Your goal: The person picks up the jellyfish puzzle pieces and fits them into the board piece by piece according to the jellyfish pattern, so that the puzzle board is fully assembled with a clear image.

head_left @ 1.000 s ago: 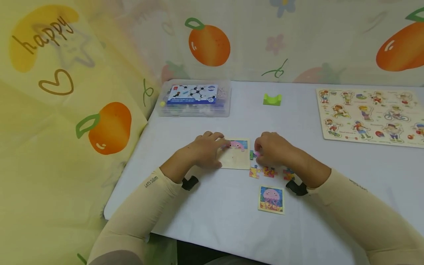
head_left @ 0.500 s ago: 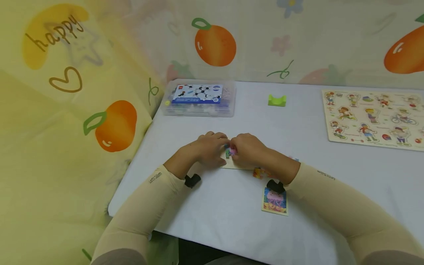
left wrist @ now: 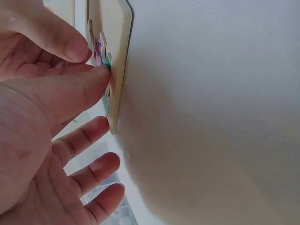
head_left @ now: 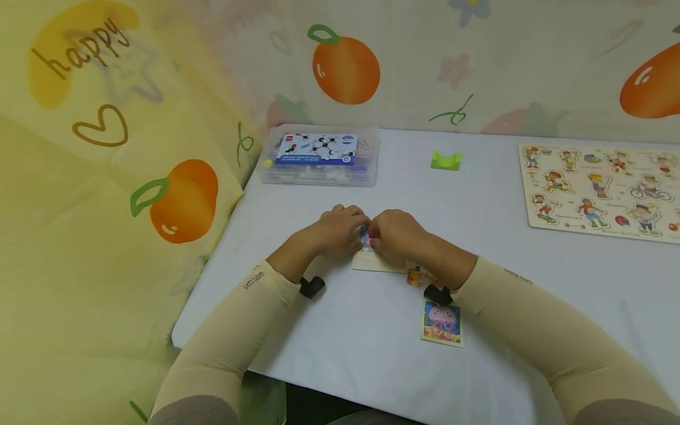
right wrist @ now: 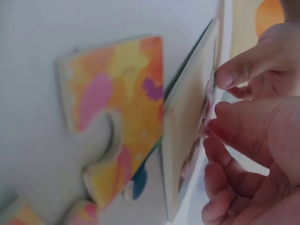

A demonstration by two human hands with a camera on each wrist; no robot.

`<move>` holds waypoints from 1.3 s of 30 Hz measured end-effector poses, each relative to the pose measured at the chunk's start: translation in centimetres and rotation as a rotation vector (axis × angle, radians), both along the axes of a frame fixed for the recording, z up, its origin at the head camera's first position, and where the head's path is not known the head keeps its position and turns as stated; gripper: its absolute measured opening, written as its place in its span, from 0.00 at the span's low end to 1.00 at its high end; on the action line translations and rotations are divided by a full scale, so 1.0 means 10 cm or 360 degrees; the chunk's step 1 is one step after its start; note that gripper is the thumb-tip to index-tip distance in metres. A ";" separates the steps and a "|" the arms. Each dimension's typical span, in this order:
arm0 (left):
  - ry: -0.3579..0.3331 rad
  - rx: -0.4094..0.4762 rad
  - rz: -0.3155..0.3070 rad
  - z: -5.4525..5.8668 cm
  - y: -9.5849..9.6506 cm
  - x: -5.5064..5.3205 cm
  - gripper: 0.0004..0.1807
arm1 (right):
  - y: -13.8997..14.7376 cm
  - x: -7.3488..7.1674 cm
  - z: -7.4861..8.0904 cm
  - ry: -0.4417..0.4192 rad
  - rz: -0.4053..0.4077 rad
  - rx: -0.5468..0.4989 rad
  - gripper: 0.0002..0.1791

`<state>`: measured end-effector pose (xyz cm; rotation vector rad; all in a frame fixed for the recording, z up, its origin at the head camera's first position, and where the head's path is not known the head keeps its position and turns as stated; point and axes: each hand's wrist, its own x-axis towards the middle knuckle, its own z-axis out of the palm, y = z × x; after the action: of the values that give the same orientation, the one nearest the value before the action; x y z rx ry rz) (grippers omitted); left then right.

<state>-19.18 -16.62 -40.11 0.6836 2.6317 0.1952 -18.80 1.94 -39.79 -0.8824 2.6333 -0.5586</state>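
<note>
A small wooden puzzle board (head_left: 379,262) lies on the white table, partly hidden under both hands. My left hand (head_left: 340,234) rests at the board's left side; in the left wrist view its thumb touches a pink-and-green jigsaw piece (left wrist: 99,52) on the board, with the other fingers loosely spread along the edge. My right hand (head_left: 399,235) pinches this piece between thumb and forefinger, its other fingers curled. An orange jigsaw piece (right wrist: 133,63) lies beside the board, close to the right wrist. A jellyfish picture card (head_left: 442,323) lies nearer the front.
At the back left stands a clear plastic case (head_left: 320,156) with a molecule-model label. A green curved block (head_left: 445,160) sits at the back middle. To the right lies a wooden board with sports figures (head_left: 600,189). The table's front edge (head_left: 334,395) is below.
The right hand has moved left from the loose pieces onto the board with a jigsaw piece, then stayed there. The left hand has stayed at the board. The camera view has shifted slightly.
</note>
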 end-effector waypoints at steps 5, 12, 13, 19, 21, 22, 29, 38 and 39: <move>0.0017 -0.0014 0.0004 0.01 0.04 0.00 0.22 | 0.00 -0.04 -0.01 0.0003 -0.0125 0.0079 0.05; 0.0031 -0.0055 -0.0005 0.05 0.10 0.05 0.23 | 0.09 -0.04 0.06 0.0032 -0.0130 0.0154 0.11; 0.0041 -0.0063 -0.0013 0.05 0.11 0.06 0.23 | 0.13 -0.03 0.09 0.0038 -0.0121 0.0177 0.13; 0.0107 -0.0139 -0.0051 0.08 0.13 0.17 0.27 | 0.47 0.09 0.29 -0.0065 -0.0120 0.0357 0.27; 0.0104 -0.0156 -0.0073 0.10 0.14 0.22 0.29 | 0.58 0.13 0.32 -0.0111 -0.0150 0.0416 0.30; 0.0099 -0.0157 -0.0086 0.11 0.15 0.24 0.29 | 0.64 0.15 0.31 -0.0128 -0.0165 0.0445 0.32; 0.0068 -0.0213 -0.0161 0.14 0.16 0.36 0.32 | 0.95 0.20 0.19 -0.0125 -0.0183 0.0533 0.28; -0.0001 -0.0202 -0.0187 0.14 0.15 0.39 0.32 | 1.08 0.21 0.09 -0.0090 -0.0186 0.0404 0.17; -0.0011 -0.0182 -0.0188 0.13 0.15 0.39 0.31 | 1.08 0.21 0.09 -0.0098 -0.0194 0.0388 0.16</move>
<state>-15.24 -15.14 -38.79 0.7941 2.5631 0.0123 -16.74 12.72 -38.89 -0.6253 2.6394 -0.2790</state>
